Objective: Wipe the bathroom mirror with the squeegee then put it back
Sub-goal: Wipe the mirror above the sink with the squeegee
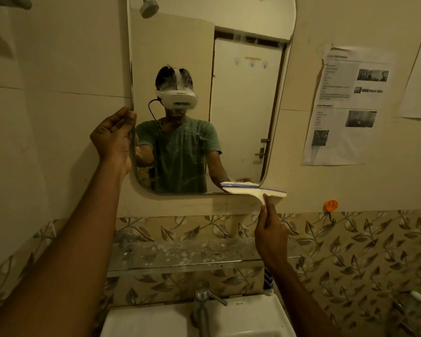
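Observation:
The bathroom mirror (243,105) hangs on the wall with rounded corners and a reflection of a person in a green shirt. My left hand (112,136) grips the mirror's left edge at mid height. My right hand (270,233) holds the handle of a white squeegee (253,192) with a blue-edged blade. The blade lies flat at the mirror's bottom right corner, partly over the lower rim. Streaks and spots show on the glass near the middle.
A glass shelf (180,257) with white spots runs below the mirror. Under it are a chrome tap (202,305) and a white sink (248,317). Printed papers (345,105) are stuck to the right wall, with an orange hook (331,206) below them.

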The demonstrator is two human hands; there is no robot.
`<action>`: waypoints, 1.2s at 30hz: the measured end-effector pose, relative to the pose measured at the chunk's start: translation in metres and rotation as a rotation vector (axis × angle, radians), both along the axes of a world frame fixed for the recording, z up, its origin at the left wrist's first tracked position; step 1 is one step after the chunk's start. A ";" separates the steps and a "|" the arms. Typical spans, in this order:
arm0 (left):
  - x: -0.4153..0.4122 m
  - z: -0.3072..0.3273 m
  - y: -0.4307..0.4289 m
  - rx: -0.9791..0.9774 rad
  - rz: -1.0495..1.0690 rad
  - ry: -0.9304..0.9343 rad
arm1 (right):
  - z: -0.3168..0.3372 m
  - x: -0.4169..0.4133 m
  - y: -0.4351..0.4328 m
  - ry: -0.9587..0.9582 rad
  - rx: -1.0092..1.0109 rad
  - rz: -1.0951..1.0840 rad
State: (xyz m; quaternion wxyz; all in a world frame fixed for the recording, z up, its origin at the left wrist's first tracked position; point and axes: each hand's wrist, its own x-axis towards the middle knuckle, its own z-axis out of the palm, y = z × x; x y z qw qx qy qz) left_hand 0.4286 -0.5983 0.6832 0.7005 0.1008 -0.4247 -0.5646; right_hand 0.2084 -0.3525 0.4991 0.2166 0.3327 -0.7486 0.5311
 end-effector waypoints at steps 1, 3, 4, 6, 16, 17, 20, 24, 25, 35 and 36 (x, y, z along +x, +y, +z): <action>-0.001 0.000 0.000 0.006 -0.006 0.006 | -0.003 0.001 0.000 -0.009 0.004 0.004; -0.001 0.000 0.002 0.008 -0.008 0.005 | -0.007 0.000 0.001 -0.018 0.001 0.007; -0.001 0.001 0.002 0.007 -0.007 0.003 | -0.007 0.000 0.001 -0.024 0.001 0.008; 0.000 0.001 0.003 0.007 0.000 -0.008 | -0.007 0.000 0.001 -0.040 0.004 0.018; 0.001 0.001 0.001 -0.020 0.081 -0.073 | 0.003 0.005 0.011 -0.065 0.107 0.028; 0.001 0.001 0.002 -0.022 0.091 -0.076 | 0.005 0.005 0.011 -0.063 0.117 0.023; 0.000 0.003 0.007 -0.020 0.143 -0.096 | 0.010 0.004 0.014 -0.072 0.136 0.037; 0.004 0.008 0.012 -0.007 0.179 -0.144 | 0.020 -0.004 0.020 -0.079 0.187 0.074; 0.006 0.011 0.013 0.002 0.182 -0.168 | 0.023 -0.006 0.021 -0.079 0.200 0.084; 0.019 0.060 0.025 -0.028 0.375 -0.571 | 0.084 0.000 0.018 -0.016 -0.016 0.178; 0.021 0.067 0.025 -0.047 0.396 -0.579 | 0.096 0.001 0.016 -0.015 -0.035 0.179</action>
